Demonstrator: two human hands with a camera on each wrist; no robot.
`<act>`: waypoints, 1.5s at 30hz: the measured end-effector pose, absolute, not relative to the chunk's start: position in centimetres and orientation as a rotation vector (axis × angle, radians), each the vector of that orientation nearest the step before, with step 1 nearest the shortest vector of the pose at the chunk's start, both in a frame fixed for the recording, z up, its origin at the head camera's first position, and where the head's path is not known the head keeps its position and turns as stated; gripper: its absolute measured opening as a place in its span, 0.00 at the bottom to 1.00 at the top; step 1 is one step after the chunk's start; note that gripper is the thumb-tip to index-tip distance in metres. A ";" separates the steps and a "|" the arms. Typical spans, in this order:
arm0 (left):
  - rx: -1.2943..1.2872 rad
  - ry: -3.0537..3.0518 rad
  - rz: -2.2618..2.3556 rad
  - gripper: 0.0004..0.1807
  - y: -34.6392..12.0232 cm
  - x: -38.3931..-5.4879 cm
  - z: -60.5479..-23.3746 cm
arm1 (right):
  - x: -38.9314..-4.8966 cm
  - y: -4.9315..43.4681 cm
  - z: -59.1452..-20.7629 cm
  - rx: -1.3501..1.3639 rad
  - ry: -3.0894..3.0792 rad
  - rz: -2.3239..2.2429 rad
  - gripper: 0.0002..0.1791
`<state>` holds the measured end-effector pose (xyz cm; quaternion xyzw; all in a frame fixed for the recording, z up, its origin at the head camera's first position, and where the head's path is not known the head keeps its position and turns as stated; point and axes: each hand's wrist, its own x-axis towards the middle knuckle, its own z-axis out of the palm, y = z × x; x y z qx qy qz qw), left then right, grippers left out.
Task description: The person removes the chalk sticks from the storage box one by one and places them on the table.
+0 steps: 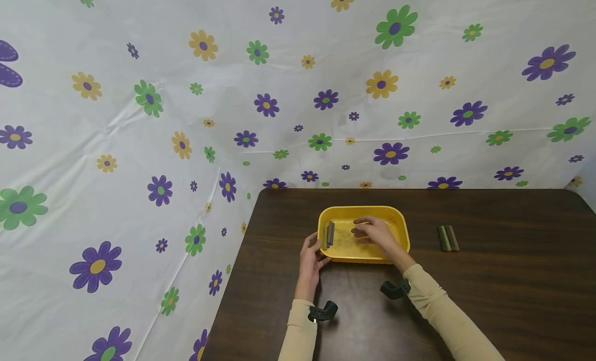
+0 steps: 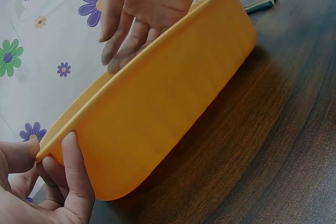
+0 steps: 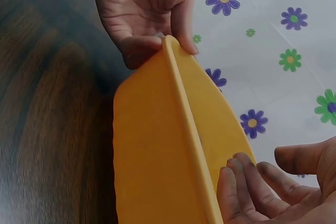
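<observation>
A yellow plastic tub (image 1: pixel 363 259) stands on the dark wooden table. My left hand (image 1: pixel 309 258) grips its left end, thumb over the rim and fingers against the outside, as the left wrist view shows. Inside, along the left wall, lie several short dark and greenish sticks (image 1: pixel 329 234). My right hand (image 1: pixel 376 232) hovers over the tub's inside with loosely bent fingers and nothing between them. In the right wrist view the right fingers (image 3: pixel 252 187) are spread apart beside the rim. The tub's floor is hidden in both wrist views.
To the right of the tub, a small group of green and brown sticks (image 1: pixel 448 238) lies side by side on the table (image 1: pixel 512 288). A white flower-printed cloth (image 1: pixel 288 81) hangs behind the table and along its left. Each wrist carries a black camera mount (image 1: pixel 323 312).
</observation>
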<state>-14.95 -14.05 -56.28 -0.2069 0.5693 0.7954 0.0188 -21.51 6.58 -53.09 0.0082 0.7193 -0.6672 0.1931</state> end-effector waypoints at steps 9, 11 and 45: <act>-0.659 1.772 2.457 0.21 -14.0 -15.1 -56.7 | -21.3 5.1 -53.7 0.021 1.987 -1.867 0.24; -0.663 1.768 2.459 0.21 -14.1 -15.2 -56.8 | -21.2 4.9 -53.9 0.033 1.975 -1.862 0.24; -0.638 1.759 2.467 0.22 -14.2 -15.2 -56.8 | -21.6 -0.7 -54.6 0.079 2.122 -1.761 0.29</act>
